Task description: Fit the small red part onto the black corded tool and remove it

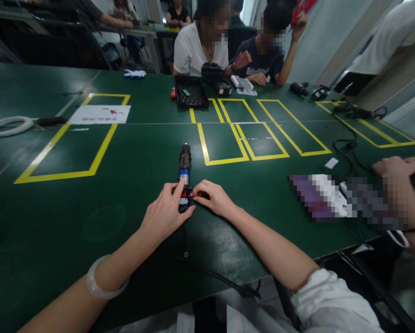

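Observation:
A slim electric screwdriver (184, 164) lies on the green table with its thin bit pointing away from me. Its casing looks opened, showing a silver section with a blue band, and red and dark parts nearer to me. My left hand (164, 206) holds it from the left, index finger along its top and thumb at the near end. From the right, my right hand (212, 196) pinches with thumb and fingertips at the screwdriver's side, where something small and red shows. Fingers partly cover what is pinched. A dark cable (221, 277) trails from near the tool toward the table edge.
Yellow tape rectangles (224, 162) mark the table (141, 152). A black tray (192, 99) of small parts stands at the back, before two seated people. A paper sheet (100, 114) and white ring (9, 126) lie left. At right are cords (346, 144) and another person's hands (394, 166).

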Tool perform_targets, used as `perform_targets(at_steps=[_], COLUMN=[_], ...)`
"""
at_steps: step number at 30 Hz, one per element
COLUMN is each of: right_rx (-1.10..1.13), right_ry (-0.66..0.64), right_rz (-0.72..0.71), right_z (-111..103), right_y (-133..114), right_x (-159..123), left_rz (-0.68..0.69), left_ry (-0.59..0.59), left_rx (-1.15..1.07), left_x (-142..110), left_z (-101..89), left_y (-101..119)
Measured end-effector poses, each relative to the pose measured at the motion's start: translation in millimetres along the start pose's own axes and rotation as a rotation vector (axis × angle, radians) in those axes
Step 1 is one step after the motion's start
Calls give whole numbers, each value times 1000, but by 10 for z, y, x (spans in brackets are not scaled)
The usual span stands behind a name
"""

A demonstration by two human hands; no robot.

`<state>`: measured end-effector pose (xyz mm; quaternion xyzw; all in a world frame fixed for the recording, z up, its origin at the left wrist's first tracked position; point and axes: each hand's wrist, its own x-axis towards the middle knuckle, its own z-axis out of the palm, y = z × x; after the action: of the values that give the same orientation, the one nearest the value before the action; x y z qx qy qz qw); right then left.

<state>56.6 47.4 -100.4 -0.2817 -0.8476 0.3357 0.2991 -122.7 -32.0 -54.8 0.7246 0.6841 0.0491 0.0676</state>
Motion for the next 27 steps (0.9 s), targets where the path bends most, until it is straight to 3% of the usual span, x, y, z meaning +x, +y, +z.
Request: perform_targets(at_steps=[12,16,27], right_rx=[9,29,287], right_ry=[42,97,119], right_rz=[-30,19,119], right_z=[35,-5,-61], right_y=[-22,-40,57], right_x=[-71,-106,-144], left_rz=[-12,-35,-25], left_ry=[-15,-4,26], left_rx=[55,78,136], left_x=[95,148,236], left_z=[-24,-23,-53], left_y=[43,94,109])
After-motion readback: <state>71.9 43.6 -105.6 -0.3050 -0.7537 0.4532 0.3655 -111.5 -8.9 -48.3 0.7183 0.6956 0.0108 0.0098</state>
